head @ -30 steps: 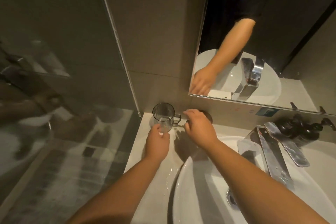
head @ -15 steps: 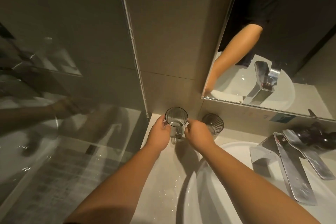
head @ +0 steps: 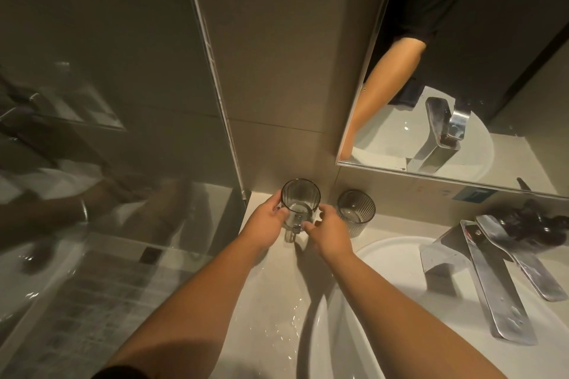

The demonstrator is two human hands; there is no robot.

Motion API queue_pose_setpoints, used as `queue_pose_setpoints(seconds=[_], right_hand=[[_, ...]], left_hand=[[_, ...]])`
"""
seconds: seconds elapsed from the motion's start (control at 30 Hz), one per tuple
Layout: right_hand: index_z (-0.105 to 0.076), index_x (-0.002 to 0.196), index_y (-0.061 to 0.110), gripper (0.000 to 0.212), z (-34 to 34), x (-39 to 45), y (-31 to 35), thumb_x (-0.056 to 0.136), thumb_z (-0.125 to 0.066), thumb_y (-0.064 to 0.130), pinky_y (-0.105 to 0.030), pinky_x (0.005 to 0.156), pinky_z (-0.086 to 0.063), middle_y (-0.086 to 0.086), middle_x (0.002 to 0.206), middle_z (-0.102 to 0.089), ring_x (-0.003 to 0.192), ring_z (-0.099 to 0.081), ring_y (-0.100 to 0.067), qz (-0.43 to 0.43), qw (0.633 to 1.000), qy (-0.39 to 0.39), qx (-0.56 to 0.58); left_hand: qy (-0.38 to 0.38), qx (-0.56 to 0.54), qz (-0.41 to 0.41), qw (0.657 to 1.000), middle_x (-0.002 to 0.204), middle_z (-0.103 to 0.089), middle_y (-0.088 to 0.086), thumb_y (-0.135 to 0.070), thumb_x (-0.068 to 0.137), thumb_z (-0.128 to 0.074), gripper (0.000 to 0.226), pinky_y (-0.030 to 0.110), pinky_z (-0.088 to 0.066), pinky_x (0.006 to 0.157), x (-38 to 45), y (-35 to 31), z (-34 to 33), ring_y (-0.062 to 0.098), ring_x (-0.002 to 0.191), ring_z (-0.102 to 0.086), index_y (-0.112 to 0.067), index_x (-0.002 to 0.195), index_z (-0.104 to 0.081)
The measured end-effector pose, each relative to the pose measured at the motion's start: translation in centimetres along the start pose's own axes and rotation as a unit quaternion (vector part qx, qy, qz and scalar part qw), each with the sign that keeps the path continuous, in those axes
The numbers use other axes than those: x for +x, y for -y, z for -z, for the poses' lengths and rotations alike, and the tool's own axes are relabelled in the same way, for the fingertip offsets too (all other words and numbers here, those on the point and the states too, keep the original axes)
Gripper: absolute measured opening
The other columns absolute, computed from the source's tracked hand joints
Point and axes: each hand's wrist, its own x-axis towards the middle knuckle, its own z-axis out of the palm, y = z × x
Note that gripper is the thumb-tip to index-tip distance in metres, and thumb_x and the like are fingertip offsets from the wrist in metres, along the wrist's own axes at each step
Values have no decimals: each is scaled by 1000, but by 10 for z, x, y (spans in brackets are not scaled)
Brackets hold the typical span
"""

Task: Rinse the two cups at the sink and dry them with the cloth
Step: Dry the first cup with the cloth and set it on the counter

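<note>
At the back left corner of the pale wet countertop (head: 271, 301), the left hand (head: 267, 224) gripped the clear ribbed glass cup with a handle (head: 300, 204) from its left side, thumb and fingers curled round the wall; the right hand (head: 328, 232) met the same cup from the right, its fingertips pinching at the handle, which faced the person; whether the cup's base rested on the countertop could not be told; the cup stood upright. The second clear ribbed glass cup (head: 356, 209) stood upright just beside it to the right, untouched, against the wall below the mirror (head: 462, 71); the white round basin (head: 385, 301) lay to the right of both hands, with the flat chrome tap (head: 489, 280) at its far side; water streaks showed on the countertop beside the basin rim; a glass partition (head: 107, 132) closed the left side.
</note>
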Motion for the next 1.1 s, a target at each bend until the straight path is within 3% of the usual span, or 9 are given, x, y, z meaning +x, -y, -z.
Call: queue_pose_setpoints(seconds=[0.1,0.2,0.3,0.37,0.43,0.57,0.83,1.0,1.1], right_hand=[[-54,121,13,41,0,2,-3,85,-70,21,-33,83,-48,-7,107,-69,98,-64,-27,2,1000,-23,-1],[-59,114,13,34,-1,5,-4,84,-70,23,-35,82,-51,-7,98,-70,94,-65,-27,7,999,-37,-16],[-57,120,10,39,-3,8,-4,85,-69,23,-36,85,-51,-8,105,-70,99,-65,-28,10,999,-48,-24],[-57,123,10,41,-4,10,-5,86,-69,22,-36,85,-52,-8,107,-70,100,-65,-28,15,998,-55,-23],[-56,124,11,41,-6,11,-8,86,-68,22,-35,84,-52,-9,106,-71,97,-66,-28,17,998,-59,-22],[-55,123,10,40,-8,13,-10,87,-68,21,-34,79,-50,-10,100,-71,91,-66,-29,21,998,-60,-30],[-54,127,10,44,-10,15,-13,87,-67,23,-33,77,-50,-10,96,-71,89,-66,-29,17,996,-71,-43],[-56,118,9,34,-8,13,-10,88,-66,20,-29,72,-46,-11,94,-70,88,-65,-29,10,997,-66,-48],[-56,105,9,21,-7,12,-10,88,-64,18,-30,69,-44,-12,91,-68,86,-64,-31,5,997,-66,-51]], left_hand=[[18,-2,-1,1000,77,-66,-20,-2,99,-42,54,9,-39,57,0,0,-5,2,55,-52,-49,121,-55],[23,-18,-10,1000,89,-68,-12,-3,99,-42,51,12,-40,55,2,5,-9,17,57,-50,-41,132,-54],[16,-18,-8,1000,103,-71,1,-8,101,-43,46,27,-51,68,1,3,-11,26,81,-62,-33,139,-52],[10,0,-12,1000,115,-70,-7,-14,102,-44,43,18,-49,81,1,3,-12,10,98,-66,-32,139,-52],[5,8,-14,1000,122,-68,-9,-16,102,-45,42,19,-45,89,2,5,-14,8,112,-62,-32,140,-52],[-10,19,-12,1000,121,-69,-8,-19,101,-45,40,24,-46,93,4,9,-16,12,113,-62,-31,138,-53],[-11,24,-10,1000,124,-67,-9,-22,103,-43,41,20,-42,88,6,13,-19,10,114,-61,-33,142,-49],[-8,59,-2,998,124,-68,-6,-27,102,-43,40,27,-46,94,7,15,-16,12,113,-62,-36,141,-48],[-15,134,12,991,142,-58,2,-38,102,-43,48,36,-41,108,8,15,-13,22,130,-53,-27,149,-41]])
